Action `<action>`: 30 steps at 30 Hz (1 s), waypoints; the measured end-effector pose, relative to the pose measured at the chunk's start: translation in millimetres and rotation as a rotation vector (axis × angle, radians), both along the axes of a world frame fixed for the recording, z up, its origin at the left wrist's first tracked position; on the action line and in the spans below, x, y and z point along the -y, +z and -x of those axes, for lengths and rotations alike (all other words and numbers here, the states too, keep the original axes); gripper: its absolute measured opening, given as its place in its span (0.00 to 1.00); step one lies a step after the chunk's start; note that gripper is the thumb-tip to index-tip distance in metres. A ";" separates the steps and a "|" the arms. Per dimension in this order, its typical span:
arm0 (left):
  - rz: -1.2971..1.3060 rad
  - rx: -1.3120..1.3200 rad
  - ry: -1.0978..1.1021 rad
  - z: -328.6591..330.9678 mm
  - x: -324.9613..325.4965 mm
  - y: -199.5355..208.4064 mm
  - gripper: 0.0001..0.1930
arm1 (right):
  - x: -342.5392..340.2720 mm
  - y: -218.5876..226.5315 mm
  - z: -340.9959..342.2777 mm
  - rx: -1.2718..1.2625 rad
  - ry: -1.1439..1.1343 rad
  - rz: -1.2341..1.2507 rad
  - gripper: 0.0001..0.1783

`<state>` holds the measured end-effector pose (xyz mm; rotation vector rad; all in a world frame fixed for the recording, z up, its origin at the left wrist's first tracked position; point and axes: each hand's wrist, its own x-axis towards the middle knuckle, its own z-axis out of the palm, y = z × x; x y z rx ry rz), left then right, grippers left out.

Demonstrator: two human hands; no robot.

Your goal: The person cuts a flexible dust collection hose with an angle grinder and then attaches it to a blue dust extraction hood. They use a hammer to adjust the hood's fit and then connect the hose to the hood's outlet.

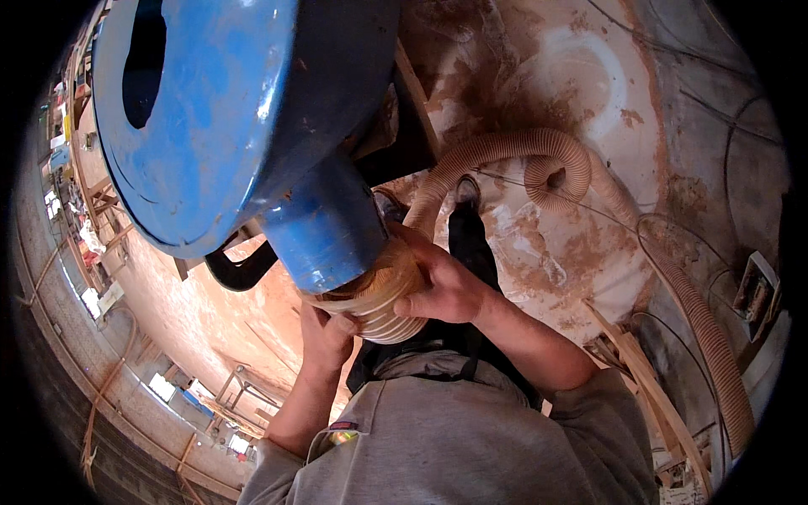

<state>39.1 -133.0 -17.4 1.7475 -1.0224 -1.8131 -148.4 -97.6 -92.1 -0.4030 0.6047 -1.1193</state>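
Note:
A large blue metal housing [202, 160] with a dark opening fills the upper left, and a short round blue outlet pipe [324, 223] slants down from it toward me. The ribbed, translucent end of a flexible hose [391, 324] surrounds or meets the pipe's lower rim; how far it overlaps I cannot tell. My left hand [326, 335] grips the hose end from its left side, thumb on the ribs. From the right, my right hand [446, 278] wraps round the same hose end, its thumb pressed on the ribs and its other fingers partly hidden behind.
The ribbed hose [505, 143] runs away behind my hands, loops on the dusty floor and continues down the right side. Cables [728, 126] trail at the right. Wooden boards [648, 379] lean at the lower right. Cluttered shelves and windows line the far left.

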 end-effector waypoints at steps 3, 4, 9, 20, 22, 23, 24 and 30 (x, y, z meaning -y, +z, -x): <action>0.014 0.010 -0.031 1.5 -1.8 -2.3 0.54 | -8.5 -4.5 -3.0 0.001 -0.031 -0.004 0.56; 0.015 0.018 -0.048 0.6 -0.9 -4.8 0.54 | -7.2 -7.1 -3.1 -0.009 -0.059 0.007 0.54; 0.005 -0.021 -0.047 -0.6 -0.4 -13.7 0.52 | -3.8 -10.4 1.6 -0.007 -0.053 -0.026 0.54; 0.028 -0.191 0.155 12.2 1.6 -8.1 0.45 | 19.1 4.2 10.9 -0.114 0.012 0.051 0.57; 0.031 -0.206 0.159 13.0 2.5 -6.6 0.45 | 21.6 7.6 11.1 -0.114 0.004 0.081 0.55; 0.032 -0.213 0.161 12.6 2.4 -6.0 0.44 | 22.7 9.4 10.9 -0.113 -0.001 0.096 0.53; 0.015 -0.195 0.169 11.0 2.2 -5.8 0.44 | 23.4 12.5 11.9 -0.144 -0.002 0.090 0.52; 0.036 -0.231 0.164 8.9 0.2 -7.2 0.38 | 26.7 21.6 15.6 -0.127 0.008 -0.002 0.49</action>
